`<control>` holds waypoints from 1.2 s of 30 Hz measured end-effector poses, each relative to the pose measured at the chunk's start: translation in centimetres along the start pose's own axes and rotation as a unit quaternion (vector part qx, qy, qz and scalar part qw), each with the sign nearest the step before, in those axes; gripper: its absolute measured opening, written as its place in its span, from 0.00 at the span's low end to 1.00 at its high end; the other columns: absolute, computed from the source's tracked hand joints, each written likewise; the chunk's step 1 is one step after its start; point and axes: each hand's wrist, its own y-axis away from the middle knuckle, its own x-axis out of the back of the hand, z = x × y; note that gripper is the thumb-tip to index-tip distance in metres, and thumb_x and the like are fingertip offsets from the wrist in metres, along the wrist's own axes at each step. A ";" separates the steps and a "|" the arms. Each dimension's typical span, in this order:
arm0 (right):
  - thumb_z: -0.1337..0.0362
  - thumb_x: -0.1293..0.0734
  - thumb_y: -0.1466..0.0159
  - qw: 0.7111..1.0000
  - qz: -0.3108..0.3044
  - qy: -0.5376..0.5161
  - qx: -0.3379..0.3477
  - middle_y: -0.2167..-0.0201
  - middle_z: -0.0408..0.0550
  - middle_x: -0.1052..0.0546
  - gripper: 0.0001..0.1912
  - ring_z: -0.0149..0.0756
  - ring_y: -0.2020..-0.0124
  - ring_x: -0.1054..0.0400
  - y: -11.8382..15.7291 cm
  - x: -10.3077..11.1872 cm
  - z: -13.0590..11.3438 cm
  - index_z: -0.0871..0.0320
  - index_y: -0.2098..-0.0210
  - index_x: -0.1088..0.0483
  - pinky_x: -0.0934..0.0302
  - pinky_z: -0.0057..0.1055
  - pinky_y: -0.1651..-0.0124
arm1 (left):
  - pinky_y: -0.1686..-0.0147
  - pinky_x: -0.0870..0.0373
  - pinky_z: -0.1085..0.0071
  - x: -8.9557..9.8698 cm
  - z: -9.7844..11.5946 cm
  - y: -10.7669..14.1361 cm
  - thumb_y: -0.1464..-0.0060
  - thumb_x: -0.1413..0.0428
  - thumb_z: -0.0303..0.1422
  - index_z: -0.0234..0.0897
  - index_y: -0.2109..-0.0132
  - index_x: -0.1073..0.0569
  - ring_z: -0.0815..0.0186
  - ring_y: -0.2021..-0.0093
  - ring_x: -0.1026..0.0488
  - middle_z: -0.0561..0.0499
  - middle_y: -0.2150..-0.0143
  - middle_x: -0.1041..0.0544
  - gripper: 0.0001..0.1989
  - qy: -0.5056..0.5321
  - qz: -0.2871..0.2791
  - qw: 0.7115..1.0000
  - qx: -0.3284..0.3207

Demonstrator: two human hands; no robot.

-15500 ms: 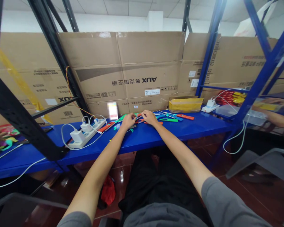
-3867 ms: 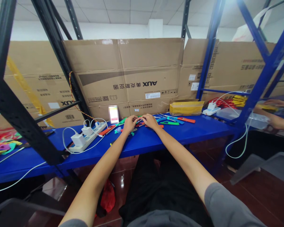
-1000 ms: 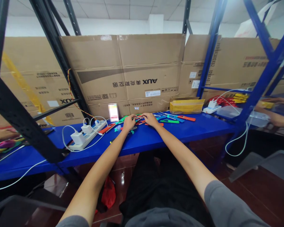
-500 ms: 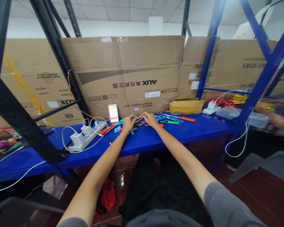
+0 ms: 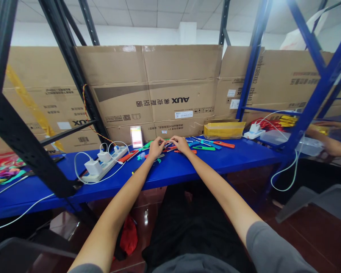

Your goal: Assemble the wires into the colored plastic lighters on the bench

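Observation:
My left hand (image 5: 156,148) and my right hand (image 5: 180,143) sit close together at the back of the blue workbench (image 5: 204,163). Their fingertips seem to pinch a thin metal wire (image 5: 168,144), which is mostly hidden by the fingers. Scattered around them lie long plastic tool bodies, among them an orange one (image 5: 223,143), a green one (image 5: 204,148) and a red-orange one (image 5: 127,156). Several small teal pieces (image 5: 142,156) rest just left of my left hand.
A white power strip (image 5: 104,165) with plugged-in chargers and cables stands to the left. Behind the tools are a yellow taped box (image 5: 224,131) and cardboard cartons (image 5: 156,91). A co-worker's arm (image 5: 329,146) reaches in at right, beyond a blue rack post (image 5: 309,110).
The other person's hand at the far left edge has gone from view. My hands stay together over the wire, with only slight finger movement.

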 end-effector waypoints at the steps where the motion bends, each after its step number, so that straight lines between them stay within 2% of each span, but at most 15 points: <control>1: 0.62 0.30 0.30 1.000 -0.002 -0.007 -0.001 0.63 0.47 0.14 0.08 0.39 0.62 0.19 0.0 0.1 0.0 0.54 0.61 0.18 0.31 0.29 0.55 | 0.66 0.28 0.72 0.0 0.1 0.1 0.36 0.41 0.34 0.40 0.61 0.25 0.62 0.70 0.19 0.54 0.72 0.19 0.04 0.004 0.000 1.000 0.002; 4: 0.61 0.32 0.29 1.000 -0.007 -0.022 -0.005 0.65 0.47 0.14 0.10 0.39 0.64 0.20 -0.1 0.2 -0.2 0.55 0.61 0.18 0.31 0.30 0.54 | 0.66 0.28 0.72 0.0 0.3 0.2 0.35 0.42 0.34 0.40 0.60 0.26 0.63 0.73 0.20 0.55 0.76 0.22 0.04 -0.008 0.005 1.000 0.006; 12: 0.60 0.35 0.27 0.992 -0.042 -0.111 -0.037 0.63 0.47 0.14 0.13 0.34 0.70 0.24 0.0 0.1 -0.6 0.56 0.62 0.20 0.29 0.30 0.57 | 0.65 0.30 0.71 0.2 0.3 0.2 0.37 0.43 0.34 0.40 0.61 0.26 0.63 0.71 0.21 0.54 0.72 0.20 0.04 -0.060 0.028 0.998 0.010; 17: 0.59 0.34 0.28 0.989 -0.048 -0.134 -0.045 0.63 0.48 0.14 0.12 0.34 0.68 0.23 0.0 0.0 -0.6 0.57 0.62 0.21 0.28 0.30 0.57 | 0.65 0.30 0.71 0.2 0.1 0.1 0.39 0.42 0.33 0.41 0.62 0.27 0.63 0.71 0.21 0.55 0.74 0.21 0.03 -0.059 0.028 0.998 0.016; 22: 0.58 0.28 0.33 0.985 -0.053 -0.154 -0.047 0.63 0.49 0.14 0.09 0.38 0.62 0.20 -0.1 -0.4 -0.1 0.58 0.62 0.20 0.27 0.32 0.53 | 0.67 0.31 0.71 0.1 -0.2 0.0 0.40 0.43 0.34 0.41 0.63 0.28 0.63 0.73 0.21 0.56 0.75 0.23 0.03 -0.052 0.030 0.998 0.016; 25: 0.55 0.25 0.36 0.986 -0.048 -0.154 -0.043 0.63 0.49 0.14 0.12 0.40 0.60 0.19 -0.1 -0.6 0.1 0.57 0.62 0.19 0.27 0.33 0.54 | 0.66 0.31 0.71 0.0 -0.3 -0.1 0.40 0.43 0.33 0.41 0.63 0.28 0.63 0.72 0.21 0.57 0.75 0.23 0.02 -0.052 0.034 0.998 0.020; 29: 0.53 0.22 0.40 0.987 -0.053 -0.149 -0.032 0.64 0.50 0.14 0.14 0.41 0.62 0.19 -0.2 -0.7 0.3 0.58 0.62 0.18 0.26 0.33 0.55 | 0.65 0.30 0.71 0.0 -0.1 -0.1 0.39 0.43 0.33 0.41 0.62 0.27 0.63 0.72 0.20 0.56 0.74 0.22 0.02 -0.049 0.030 0.998 0.025; 36: 0.57 0.25 0.36 0.993 -0.021 -0.112 -0.022 0.64 0.50 0.13 0.09 0.42 0.61 0.18 -0.3 -0.4 0.4 0.56 0.63 0.17 0.26 0.35 0.53 | 0.63 0.28 0.70 0.3 0.7 0.2 0.34 0.47 0.34 0.40 0.56 0.24 0.64 0.73 0.21 0.53 0.68 0.17 0.07 -0.034 0.027 0.999 0.032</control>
